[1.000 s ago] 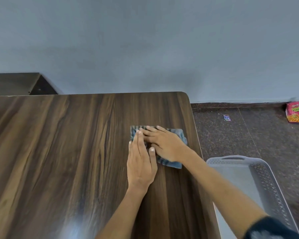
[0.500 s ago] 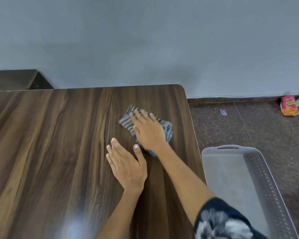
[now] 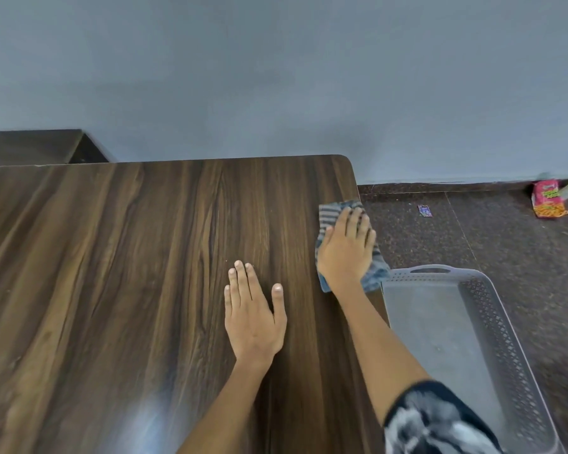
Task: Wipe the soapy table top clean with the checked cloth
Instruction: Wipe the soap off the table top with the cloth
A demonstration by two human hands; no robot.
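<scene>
A dark wood-grain table top [image 3: 128,273] fills the left and middle of the head view. A blue-grey checked cloth [image 3: 328,217] lies at the table's right edge, partly hanging over it. My right hand [image 3: 346,249] presses flat on the cloth with its fingers straight, covering most of it. My left hand [image 3: 253,314] rests flat on the bare wood, a hand's width to the left of the cloth, fingers together and thumb spread. I cannot make out soap on the surface.
A grey plastic basket [image 3: 505,339] with perforated walls stands on the floor just right of the table. A pink snack packet [image 3: 548,198] and a small wrapper [image 3: 424,210] lie on the dark speckled floor. A grey wall runs behind.
My right hand has slid the cloth from the table's middle right to its right edge. My left hand came off the cloth and now lies flat on the wood.
</scene>
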